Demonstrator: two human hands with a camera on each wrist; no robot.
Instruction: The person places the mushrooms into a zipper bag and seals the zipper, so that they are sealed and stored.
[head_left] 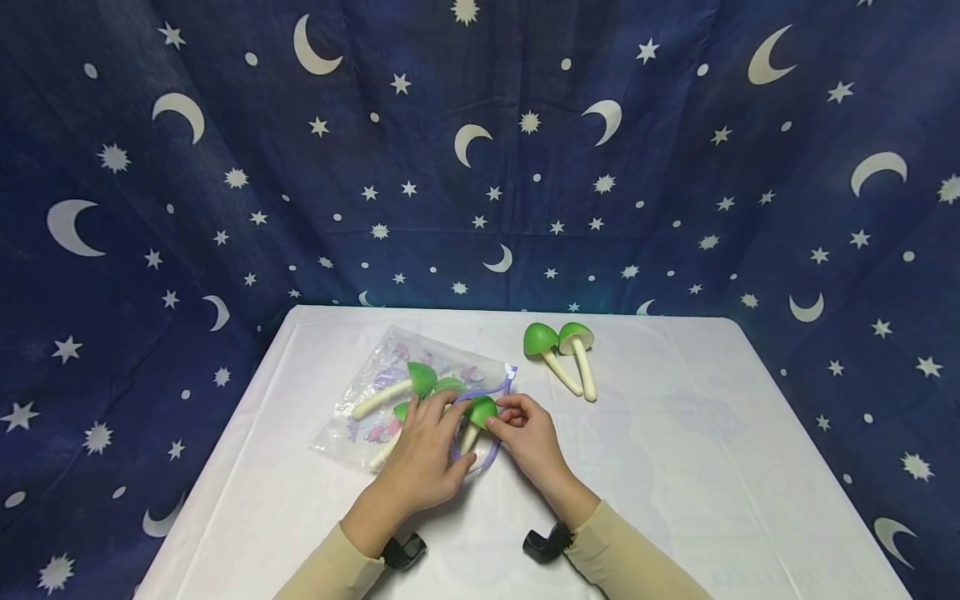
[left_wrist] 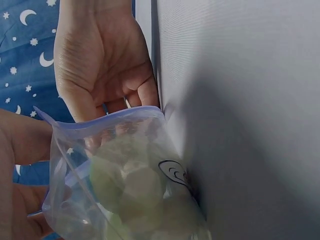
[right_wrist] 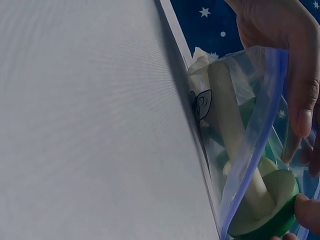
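A clear zip bag with a purple zip edge lies on the table, several green-capped toy mushrooms inside. My left hand lies over the bag and grips it at its mouth, thumb and fingers spread about the parted zip edge. At that mouth, my right hand pinches a toy mushroom by its green cap. Its pale stem points into the bag, behind the clear film. In the left wrist view, the cloudy film blurs the mushrooms.
Two more green-capped toy mushrooms lie side by side on the white table, beyond the right hand. A dark blue cloth with moons and stars hangs behind the table. Each wrist wears a black camera strap.
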